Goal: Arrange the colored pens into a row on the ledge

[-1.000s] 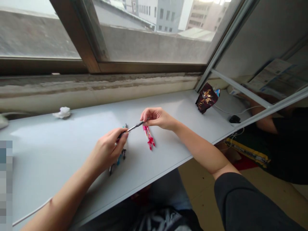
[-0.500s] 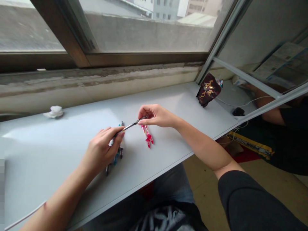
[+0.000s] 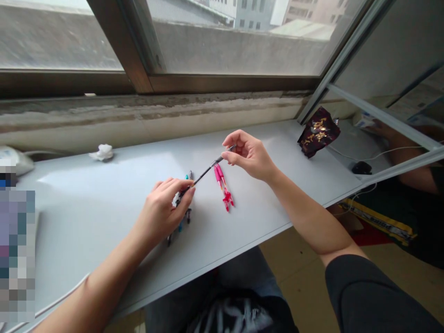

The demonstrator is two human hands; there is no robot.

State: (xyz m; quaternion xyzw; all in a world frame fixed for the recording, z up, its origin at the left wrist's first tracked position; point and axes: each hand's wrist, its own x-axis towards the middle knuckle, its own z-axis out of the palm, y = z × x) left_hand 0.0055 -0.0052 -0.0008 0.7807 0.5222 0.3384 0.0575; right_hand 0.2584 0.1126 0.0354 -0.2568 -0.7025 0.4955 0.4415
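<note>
A slim dark pen [image 3: 208, 170] slants up to the right between my hands above the desk. My left hand [image 3: 163, 203] pinches its lower part between thumb and fingers. At the upper, greyer end, thumb and fingertips of my right hand [image 3: 252, 156] are closed on the same pen, the other fingers curled loosely. Under and beside my left hand lie several pens [image 3: 189, 216], dark and teal, partly hidden by it. Two pink-red pens [image 3: 219, 173] rest side by side on the desk, below my right hand.
The grey-white desk [image 3: 86, 217] runs along a window. A crumpled white tissue [image 3: 104, 152] lies at the back left. At the right stand a dark wrapper bag [image 3: 318, 132] and a metal frame [image 3: 385, 111], beyond which another person's arm [image 3: 398, 138] shows. A white cable crosses the front left.
The view has shifted left. My hands have drawn apart, baring more of the pen between them. My right hand has risen and its fingers have loosened, uncovering the pen's upper end.
</note>
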